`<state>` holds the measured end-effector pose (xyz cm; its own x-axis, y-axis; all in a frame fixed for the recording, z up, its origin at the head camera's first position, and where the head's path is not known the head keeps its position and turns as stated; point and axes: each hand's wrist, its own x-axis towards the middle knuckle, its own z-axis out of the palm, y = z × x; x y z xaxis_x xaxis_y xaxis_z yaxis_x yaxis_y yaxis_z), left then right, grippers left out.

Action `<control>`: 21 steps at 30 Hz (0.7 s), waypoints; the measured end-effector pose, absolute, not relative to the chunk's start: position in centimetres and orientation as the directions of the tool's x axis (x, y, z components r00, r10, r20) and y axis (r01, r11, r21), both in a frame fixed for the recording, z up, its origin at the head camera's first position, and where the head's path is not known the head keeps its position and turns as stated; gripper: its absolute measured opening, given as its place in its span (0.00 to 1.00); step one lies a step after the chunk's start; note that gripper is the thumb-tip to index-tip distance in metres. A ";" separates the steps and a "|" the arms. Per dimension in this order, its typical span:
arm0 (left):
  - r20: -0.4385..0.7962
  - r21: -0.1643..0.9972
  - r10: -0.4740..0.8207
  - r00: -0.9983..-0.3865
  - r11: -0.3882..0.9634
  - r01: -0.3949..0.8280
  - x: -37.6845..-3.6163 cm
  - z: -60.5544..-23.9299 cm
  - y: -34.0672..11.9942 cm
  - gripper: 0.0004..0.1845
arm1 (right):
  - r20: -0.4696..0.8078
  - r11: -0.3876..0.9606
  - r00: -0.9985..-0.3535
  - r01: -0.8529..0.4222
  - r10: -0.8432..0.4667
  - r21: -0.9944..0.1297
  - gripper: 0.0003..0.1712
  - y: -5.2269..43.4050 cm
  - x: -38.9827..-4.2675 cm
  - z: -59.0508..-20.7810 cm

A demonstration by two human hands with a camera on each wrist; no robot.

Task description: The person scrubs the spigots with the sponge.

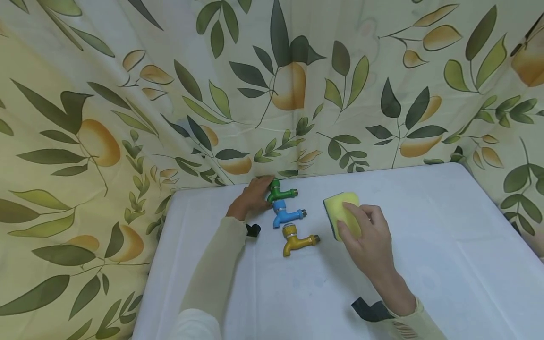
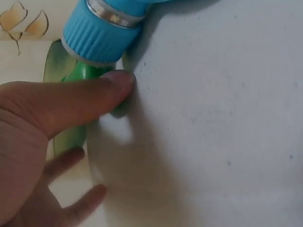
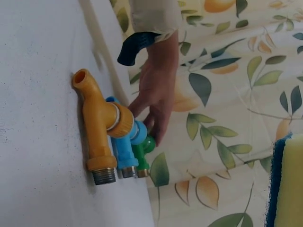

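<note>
L hand: (image 1: 251, 198) laid at green tap (image 1: 280, 192); thumb (image 2: 80, 101) and fingers curled round tap body, per wrist views.
R hand: (image 1: 367, 236) fingers flat, relaxed on sponge (image 1: 342, 215); pressed, not pinched.
Taps: three in a row on table (image 1: 425, 226). Green farthest back, blue tap (image 1: 285, 213) mid, yellow tap (image 1: 297, 240) nearest. Green and blue seen touching in L wrist view.
Green tap loc: at table's back edge, just beside curtain (image 1: 127, 118).
Risk 1: blue could be dragged or rolled if green is lifted, as they abut; yellow sits close too.
Risk 2: green could be knocked off back edge into curtain folds if grip slips.
Risk 3: sponge only pressed, could skid on smooth cloth.
Edges: back edge tight by L hand; L corner near.
Open room: wide bare cloth R of sponge and toward the person.
</note>
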<state>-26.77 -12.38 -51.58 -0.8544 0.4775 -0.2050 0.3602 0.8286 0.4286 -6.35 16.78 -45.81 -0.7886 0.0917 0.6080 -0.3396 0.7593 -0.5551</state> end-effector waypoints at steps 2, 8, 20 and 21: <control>-0.159 0.436 0.477 -0.864 0.820 0.372 -26.9 -51.8 -12.6 0.49 | 0.607 0.757 -0.790 -0.341 0.091 -0.557 0.24 16.8 -6.3 -45.8; -0.036 0.494 0.452 -0.891 0.783 0.377 -26.8 -51.9 -14.5 0.47 | 0.598 0.760 -0.797 -0.336 0.086 -0.556 0.24 16.9 -6.2 -45.8; 0.203 0.701 0.416 -0.887 0.571 0.428 -17.9 -48.7 -15.5 0.50 | 0.520 0.739 -0.850 -0.294 0.088 -0.606 0.24 16.7 -6.6 -45.2; 0.222 0.712 0.428 -0.876 0.543 0.446 -16.9 -48.4 -15.0 0.49 | 0.498 0.736 -0.863 -0.281 0.087 -0.615 0.24 16.5 -6.6 -45.1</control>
